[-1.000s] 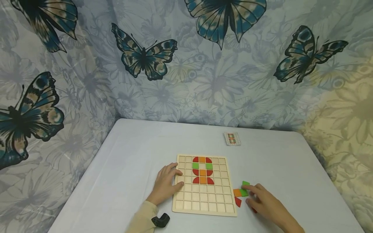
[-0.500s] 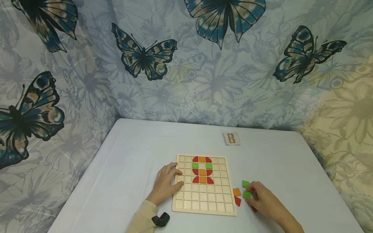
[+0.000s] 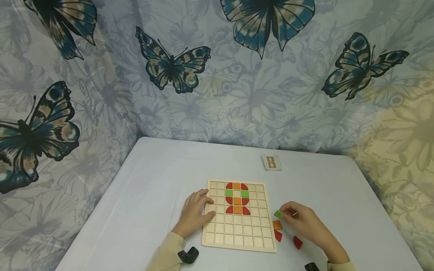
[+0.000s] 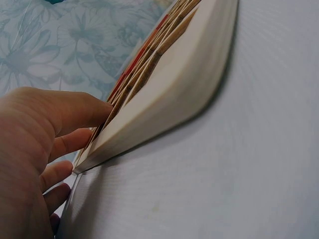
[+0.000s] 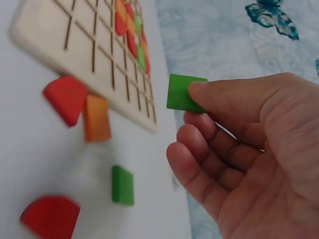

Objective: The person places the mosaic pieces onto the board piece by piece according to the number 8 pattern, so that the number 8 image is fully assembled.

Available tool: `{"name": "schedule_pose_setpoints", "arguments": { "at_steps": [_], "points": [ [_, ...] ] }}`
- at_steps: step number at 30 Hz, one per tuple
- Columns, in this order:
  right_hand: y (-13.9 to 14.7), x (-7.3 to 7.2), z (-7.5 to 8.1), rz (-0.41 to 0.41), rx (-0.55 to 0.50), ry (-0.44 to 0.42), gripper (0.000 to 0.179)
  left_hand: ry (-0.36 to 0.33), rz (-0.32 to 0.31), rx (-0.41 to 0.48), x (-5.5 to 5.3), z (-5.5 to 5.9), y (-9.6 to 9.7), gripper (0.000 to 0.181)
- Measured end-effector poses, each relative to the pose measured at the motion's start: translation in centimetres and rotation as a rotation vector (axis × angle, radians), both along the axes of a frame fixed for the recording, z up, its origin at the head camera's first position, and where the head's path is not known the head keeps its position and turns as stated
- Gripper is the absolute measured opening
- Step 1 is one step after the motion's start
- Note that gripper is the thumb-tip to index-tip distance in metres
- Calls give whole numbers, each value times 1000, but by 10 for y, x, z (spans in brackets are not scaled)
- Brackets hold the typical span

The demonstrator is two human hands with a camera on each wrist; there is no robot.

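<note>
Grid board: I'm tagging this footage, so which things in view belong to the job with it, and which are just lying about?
Job:
grid board
green square in the right hand
loose green square
orange square
two red pieces
probably the printed card

Apparently not:
black objects at both wrists
butterfly backdrop

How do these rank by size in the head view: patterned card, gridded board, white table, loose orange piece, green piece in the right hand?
White table
Gridded board
Patterned card
Unranked below: loose orange piece and green piece, the latter partly hidden by the right hand
</note>
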State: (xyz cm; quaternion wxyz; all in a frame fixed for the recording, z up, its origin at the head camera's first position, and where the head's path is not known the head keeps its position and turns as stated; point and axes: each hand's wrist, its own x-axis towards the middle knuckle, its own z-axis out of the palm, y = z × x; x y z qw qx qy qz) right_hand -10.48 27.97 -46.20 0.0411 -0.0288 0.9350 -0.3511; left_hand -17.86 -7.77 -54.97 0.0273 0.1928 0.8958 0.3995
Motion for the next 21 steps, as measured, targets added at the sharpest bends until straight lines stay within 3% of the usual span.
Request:
{"name": "schedule_pose_setpoints", "arguments": {
  "at_steps": [11,21],
  "points": [
    [-25,-23,18,59,-21,1,10,29,-13,-9,-2,-1,0,27],
    [-33,-36,22,130,-6,42,6,39,-11,-11,-3,-3,-1,26]
  ]
}}
